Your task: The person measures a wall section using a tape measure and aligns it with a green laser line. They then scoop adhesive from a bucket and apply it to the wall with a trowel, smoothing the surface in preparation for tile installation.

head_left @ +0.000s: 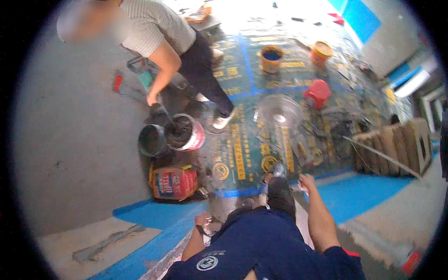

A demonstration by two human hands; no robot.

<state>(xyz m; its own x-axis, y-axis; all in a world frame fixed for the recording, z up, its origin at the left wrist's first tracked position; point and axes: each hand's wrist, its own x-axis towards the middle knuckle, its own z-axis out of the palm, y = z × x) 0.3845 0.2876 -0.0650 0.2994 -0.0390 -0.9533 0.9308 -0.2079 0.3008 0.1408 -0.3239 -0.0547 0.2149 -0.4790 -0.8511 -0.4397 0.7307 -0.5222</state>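
Note:
My right hand (305, 183) hangs ahead of my body with its fingers curled. A small pale patch shows at the fingers, but what it is I cannot make out. My left hand (202, 219) is low beside my body, a dark band on its wrist; blur hides how its fingers are set. Nearest to it is a red and tan bag (175, 183) on the floor. Beyond the bag stand a white and red bucket (189, 133) of dark mix and a dark bucket (153, 141). A co-worker (161, 35) bends over them, a hand on a tool reaching toward the mix.
Printed dark green sheeting (238, 154) covers the floor. On it are a clear round basin (279, 112), a tipped red bucket (318, 93) and two yellow buckets, one (271, 59) left of the other (321, 52). Stacked brown slabs (396, 144) stand at right, a long straight strip (380, 156) against them.

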